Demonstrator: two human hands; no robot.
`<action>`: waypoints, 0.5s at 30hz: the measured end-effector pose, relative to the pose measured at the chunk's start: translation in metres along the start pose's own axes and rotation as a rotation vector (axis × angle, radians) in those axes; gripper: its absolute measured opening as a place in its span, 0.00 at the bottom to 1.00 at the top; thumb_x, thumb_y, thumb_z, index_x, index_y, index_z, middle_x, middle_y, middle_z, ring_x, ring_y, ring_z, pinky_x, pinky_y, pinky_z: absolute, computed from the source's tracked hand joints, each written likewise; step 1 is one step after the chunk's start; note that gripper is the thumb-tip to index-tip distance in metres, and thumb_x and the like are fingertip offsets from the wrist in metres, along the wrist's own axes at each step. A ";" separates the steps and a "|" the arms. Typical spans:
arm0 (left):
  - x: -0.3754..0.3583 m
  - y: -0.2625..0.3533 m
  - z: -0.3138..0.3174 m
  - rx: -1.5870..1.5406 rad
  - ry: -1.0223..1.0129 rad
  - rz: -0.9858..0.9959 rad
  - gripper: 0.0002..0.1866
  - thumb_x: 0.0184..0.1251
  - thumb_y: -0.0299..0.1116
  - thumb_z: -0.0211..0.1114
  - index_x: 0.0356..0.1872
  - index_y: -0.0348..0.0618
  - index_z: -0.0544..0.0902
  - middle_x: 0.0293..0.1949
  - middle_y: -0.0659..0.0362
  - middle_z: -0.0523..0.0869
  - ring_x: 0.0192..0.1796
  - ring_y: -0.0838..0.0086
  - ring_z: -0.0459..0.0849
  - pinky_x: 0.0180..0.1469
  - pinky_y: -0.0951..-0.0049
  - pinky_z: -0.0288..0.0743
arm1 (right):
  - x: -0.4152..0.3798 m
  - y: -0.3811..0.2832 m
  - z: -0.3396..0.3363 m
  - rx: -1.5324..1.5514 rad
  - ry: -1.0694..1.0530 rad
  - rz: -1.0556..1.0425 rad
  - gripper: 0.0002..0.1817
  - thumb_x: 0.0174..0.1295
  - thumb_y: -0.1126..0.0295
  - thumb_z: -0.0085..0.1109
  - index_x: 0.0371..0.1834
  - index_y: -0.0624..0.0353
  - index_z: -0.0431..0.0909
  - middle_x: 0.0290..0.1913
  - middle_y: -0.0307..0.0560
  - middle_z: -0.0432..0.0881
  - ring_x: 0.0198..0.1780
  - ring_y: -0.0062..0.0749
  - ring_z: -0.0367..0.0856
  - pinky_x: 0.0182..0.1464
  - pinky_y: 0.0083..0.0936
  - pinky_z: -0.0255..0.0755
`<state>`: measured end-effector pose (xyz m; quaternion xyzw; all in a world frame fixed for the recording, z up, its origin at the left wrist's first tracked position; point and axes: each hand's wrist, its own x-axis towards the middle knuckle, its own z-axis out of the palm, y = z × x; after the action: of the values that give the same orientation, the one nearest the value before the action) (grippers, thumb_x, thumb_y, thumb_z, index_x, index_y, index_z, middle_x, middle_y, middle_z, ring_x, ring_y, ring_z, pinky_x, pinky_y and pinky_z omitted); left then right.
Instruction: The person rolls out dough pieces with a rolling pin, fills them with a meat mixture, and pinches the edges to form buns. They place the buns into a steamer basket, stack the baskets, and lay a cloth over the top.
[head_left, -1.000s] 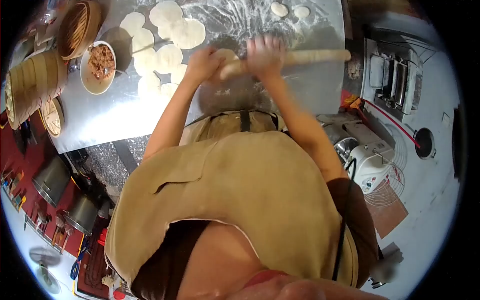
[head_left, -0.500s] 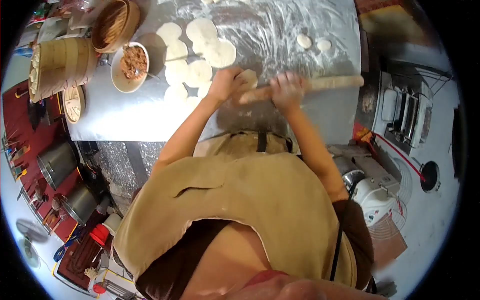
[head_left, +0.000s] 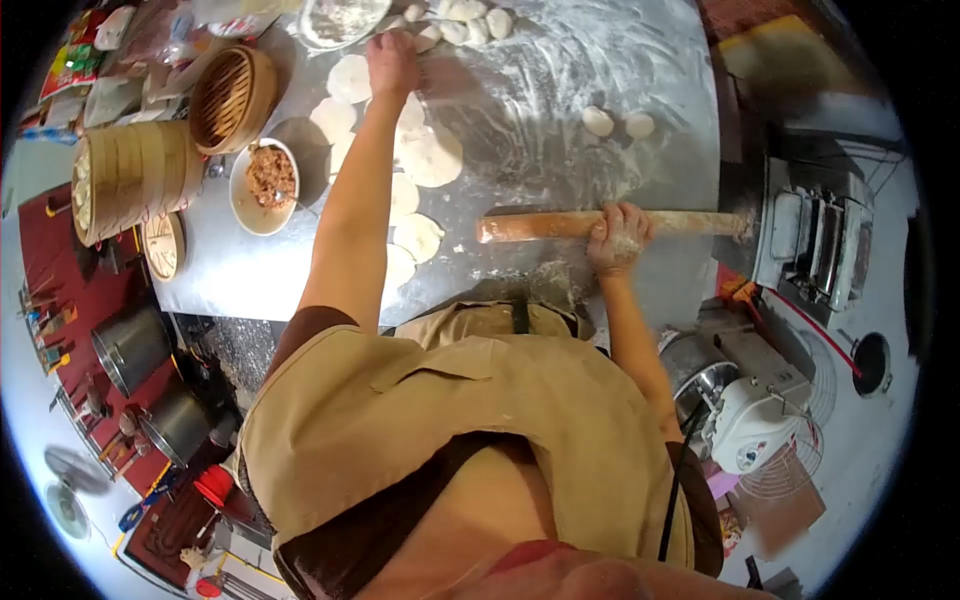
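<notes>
Right hand: (head_left: 620, 238) closed over the rolling pin (head_left: 545, 226), right of its middle; the nearer hand to it.
Pin axis: left to right, roughly crosswise to the body; lies flat, left end on the surface, right end out past the right edge.
Flat dough rounds: (head_left: 418, 237) left of the pin, in a ragged column running away from the body; some overlap, some are hidden under the left forearm.
Filling bowl: (head_left: 265, 185) left of the rounds, reddish-brown mix inside, spoon handle over the rim.
Paired dough lumps: (head_left: 598, 121) (head_left: 639, 125) beyond the pin, ahead of the right hand, side by side and apart from the rest.
Left hand: (head_left: 392, 62) arm stretched far forward over the rounds; fingers beside the dough cluster (head_left: 465, 22). Grip contents cannot be told.
Hand relation: left hand forward and left of the pin, well apart from it; the cluster is much nearer to the left hand than to the right.
Floured dish: (head_left: 343, 20) just beyond the left hand, slightly left.
Surface: (head_left: 560, 275) metal, flour streaked most thickly beyond the pin.
Left edge: open bamboo steamer (head_left: 232, 100) and steamer stack (head_left: 135, 180).
Room, right: roller machine (head_left: 825, 240); white machine (head_left: 745, 425) lower down.
Room, left: metal pots (head_left: 130, 350) by a red panel; fan (head_left: 67, 510).
</notes>
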<state>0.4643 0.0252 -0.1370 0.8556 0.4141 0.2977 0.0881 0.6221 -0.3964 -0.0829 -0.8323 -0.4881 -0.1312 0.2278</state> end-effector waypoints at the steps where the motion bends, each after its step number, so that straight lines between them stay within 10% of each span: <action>1: -0.003 0.020 -0.003 -0.017 -0.010 0.003 0.21 0.52 0.31 0.64 0.48 0.34 0.72 0.46 0.41 0.73 0.51 0.46 0.71 0.53 0.54 0.67 | -0.001 0.002 -0.001 -0.017 -0.005 0.009 0.17 0.58 0.54 0.42 0.37 0.51 0.77 0.41 0.44 0.75 0.48 0.43 0.71 0.54 0.44 0.57; 5: -0.076 0.122 -0.032 -0.201 -0.028 0.060 0.15 0.55 0.32 0.59 0.44 0.37 0.74 0.40 0.46 0.77 0.45 0.49 0.73 0.45 0.55 0.70 | -0.003 0.001 -0.001 -0.004 -0.020 0.014 0.17 0.57 0.54 0.44 0.37 0.53 0.77 0.41 0.45 0.75 0.49 0.43 0.70 0.55 0.44 0.57; 9: -0.163 0.222 -0.034 -0.289 -0.553 0.089 0.17 0.54 0.35 0.61 0.44 0.40 0.74 0.39 0.51 0.79 0.42 0.52 0.78 0.42 0.56 0.74 | 0.010 -0.020 -0.019 -0.125 -0.266 0.170 0.17 0.59 0.58 0.45 0.42 0.54 0.78 0.42 0.48 0.77 0.50 0.43 0.73 0.55 0.43 0.60; 15: -0.116 0.218 -0.004 -0.356 -0.785 0.118 0.16 0.55 0.42 0.64 0.37 0.39 0.80 0.36 0.50 0.83 0.41 0.58 0.82 0.43 0.61 0.75 | 0.083 -0.021 0.020 -0.083 -0.417 0.392 0.16 0.63 0.56 0.44 0.38 0.54 0.78 0.43 0.52 0.79 0.46 0.49 0.77 0.45 0.46 0.68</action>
<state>0.5493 -0.2030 -0.0975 0.8976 0.2418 0.0209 0.3680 0.6447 -0.3152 -0.0582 -0.9284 -0.3482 0.0692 0.1094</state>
